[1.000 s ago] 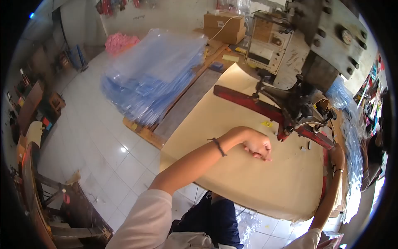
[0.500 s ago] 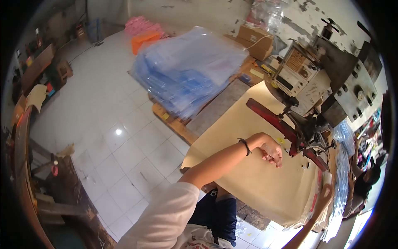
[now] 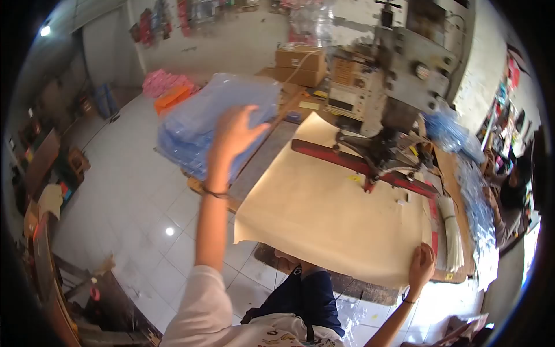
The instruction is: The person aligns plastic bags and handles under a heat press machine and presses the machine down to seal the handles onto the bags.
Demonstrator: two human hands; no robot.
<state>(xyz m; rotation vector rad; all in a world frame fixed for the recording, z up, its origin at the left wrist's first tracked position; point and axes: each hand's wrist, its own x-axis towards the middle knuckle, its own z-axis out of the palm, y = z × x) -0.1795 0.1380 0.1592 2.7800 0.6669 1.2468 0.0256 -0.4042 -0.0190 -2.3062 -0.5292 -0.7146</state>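
My left hand [image 3: 234, 134] is raised in front of a stack of clear bluish plastic sheets [image 3: 191, 124], fingers apart, slightly blurred, with nothing in it. At the right front edge of a large tan sheet [image 3: 324, 214], my right hand [image 3: 422, 265] has its fingers pressed together at the sheet's border; what lies between them is too small to make out. Across the sheet's far part stands a black machine head with a red bar [image 3: 329, 153]. Small yellow bits [image 3: 354, 178] lie on the sheet by the bar.
Behind the sheet are a control box [image 3: 347, 92] and cardboard boxes [image 3: 300, 65]. A bundle of pale strips [image 3: 451, 234] lies at the right, beside more plastic [image 3: 477, 196]. Another person [image 3: 509, 202] is at the far right. Pink material [image 3: 167, 82] sits at the back left.
My left hand has moved from above the tan sheet leftward and up to the plastic stack, its fingers spreading. My right hand has come nearer, to the sheet's front right edge. The view has shifted.
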